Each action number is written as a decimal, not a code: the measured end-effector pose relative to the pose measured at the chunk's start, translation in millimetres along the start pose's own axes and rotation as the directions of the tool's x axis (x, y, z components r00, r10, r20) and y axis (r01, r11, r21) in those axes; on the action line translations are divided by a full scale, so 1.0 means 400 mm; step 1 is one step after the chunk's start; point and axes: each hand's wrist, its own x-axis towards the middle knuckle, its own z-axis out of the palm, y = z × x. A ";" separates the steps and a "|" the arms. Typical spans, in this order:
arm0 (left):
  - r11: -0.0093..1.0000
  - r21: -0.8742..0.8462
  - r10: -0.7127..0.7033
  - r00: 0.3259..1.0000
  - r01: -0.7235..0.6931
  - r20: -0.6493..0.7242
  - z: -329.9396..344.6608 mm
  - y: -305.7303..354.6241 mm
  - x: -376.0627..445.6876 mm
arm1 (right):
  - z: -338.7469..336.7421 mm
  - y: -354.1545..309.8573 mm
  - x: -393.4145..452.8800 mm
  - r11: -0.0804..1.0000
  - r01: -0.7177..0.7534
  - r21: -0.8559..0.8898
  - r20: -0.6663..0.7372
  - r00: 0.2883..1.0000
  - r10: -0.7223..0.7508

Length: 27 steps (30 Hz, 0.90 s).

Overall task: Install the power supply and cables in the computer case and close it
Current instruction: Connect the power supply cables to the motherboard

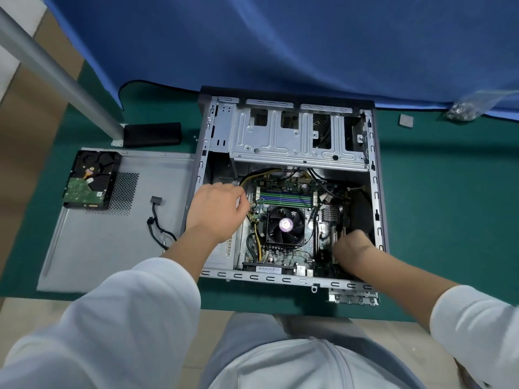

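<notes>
Computer case (375,175) lies open on green table (449,220), motherboard and CPU fan (285,226) exposed. Left hand (217,210) inside case at left, fingers curled on yellow-black cable bundle (257,240) beside fan. Right hand (352,248) low at right edge of board, blurred; grip cannot be told. Side panel (112,242) flat left of case, hard drive (90,179) and loose black cable (157,220) on it.

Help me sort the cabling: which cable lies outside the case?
The black cable with a flat connector, lying loose on the grey side panel beside the hard drive; the yellow ones run inside the case.
</notes>
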 end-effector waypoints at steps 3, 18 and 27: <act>1.000 0.004 -0.005 1.000 0.005 0.016 -0.001 0.001 0.001 | 0.003 -0.013 -0.002 1.000 -0.023 -0.006 -0.019 1.000 0.023; 1.000 -0.008 -0.013 1.000 0.013 -0.003 -0.001 0.002 -0.001 | 0.010 -0.014 -0.007 0.999 -0.030 0.021 -0.051 0.998 0.031; 1.000 -0.018 -0.017 1.000 0.017 0.018 -0.004 0.002 0.000 | -0.005 -0.008 -0.011 0.999 -0.002 0.046 -0.041 0.999 0.004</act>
